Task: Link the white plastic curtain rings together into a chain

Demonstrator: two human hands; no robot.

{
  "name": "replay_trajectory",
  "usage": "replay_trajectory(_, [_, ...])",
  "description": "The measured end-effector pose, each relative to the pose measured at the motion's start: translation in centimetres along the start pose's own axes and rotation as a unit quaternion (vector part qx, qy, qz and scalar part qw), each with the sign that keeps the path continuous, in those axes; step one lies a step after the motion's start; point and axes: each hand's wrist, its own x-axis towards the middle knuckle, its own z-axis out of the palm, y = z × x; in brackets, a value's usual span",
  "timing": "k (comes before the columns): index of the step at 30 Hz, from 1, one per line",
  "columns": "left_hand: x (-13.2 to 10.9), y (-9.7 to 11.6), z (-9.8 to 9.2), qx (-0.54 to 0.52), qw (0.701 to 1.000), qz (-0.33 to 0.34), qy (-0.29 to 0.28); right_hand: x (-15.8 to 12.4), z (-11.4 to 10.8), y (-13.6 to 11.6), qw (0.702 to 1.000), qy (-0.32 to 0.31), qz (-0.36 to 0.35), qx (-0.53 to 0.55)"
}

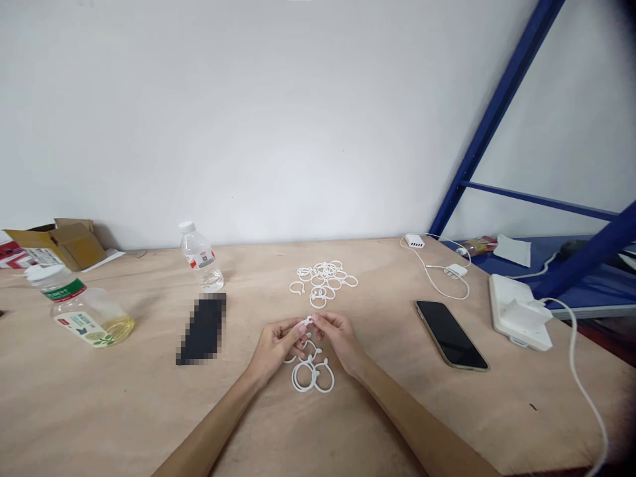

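We hold a small white piece (307,321) between our two hands, just on the near side of the ring pile (328,275), our landmark on the wooden tabletop (99,411). The grip of our left hand (277,343) is narrow, thumb and fingers pinched on one side of the piece; the grip of our right hand (342,339) is equally narrow, pinching its other side, and our fingers hide much of it. Nearer to us than the pile, below our hands, lies a second group of white rings (324,377), some overlapping and partly covered by our left fingers. To the left of the pile we see a clear bottle (203,260) standing upright, a dark, pixelated rectangle (203,329) lying nearer to us, and, farther left, a green-labelled bottle (84,308) with yellowish liquid in it. Beyond that bottle, far left of the pile, sits an open cardboard box (77,245). To the right of the pile we have a smartphone (452,334) with a dark screen, a white multi-port charger (414,241) with its cable, and, farther right, a white block (519,315) with a cable attached.
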Motion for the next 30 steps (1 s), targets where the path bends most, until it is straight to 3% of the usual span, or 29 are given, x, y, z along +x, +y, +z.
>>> replay_trajectory(8, [-0.1,0.9,0.5,-0.013,1.0,-0.002,-0.009,0.5,-0.4,0.7,0.998,-0.017,0.025,0.058])
replay_trajectory(11, [-0.1,0.7,0.4,0.004,1.0,0.0,0.011,1.1,-1.6,0.6,0.994,0.033,-0.04,-0.094])
replay_trajectory(13, [-0.2,0.6,0.2,0.057,0.997,0.014,0.041,1.3,-2.5,0.5,0.948,0.064,-0.13,-0.282])
replay_trajectory(15, [-0.2,0.5,-0.2,0.145,0.985,0.052,0.072,1.4,-3.3,0.7,0.872,0.062,-0.182,-0.45])
replay_trajectory(17, [-0.3,0.4,-0.6,0.231,0.963,0.094,0.097,1.4,-3.6,1.0,0.81,0.044,-0.181,-0.556])
replay_trajectory(20, [-0.3,0.2,-1.1,0.295,0.941,0.128,0.109,1.2,-3.4,1.3,0.762,0.031,-0.173,-0.623])
replay_trajectory(22, [-0.2,-0.2,-1.4,0.31,0.934,0.14,0.106,1.0,-3.2,1.3,0.757,0.031,-0.18,-0.627])
replay_trajectory(25, [-0.1,-0.8,-1.4,0.336,0.922,0.163,0.098,0.9,-3.0,1.1,0.776,0.034,-0.195,-0.599])
replay_trajectory(30, [-0.2,-1.2,-1.3,0.43,0.874,0.211,0.078,1.3,-3.0,1.1,0.855,0.08,-0.221,-0.463])
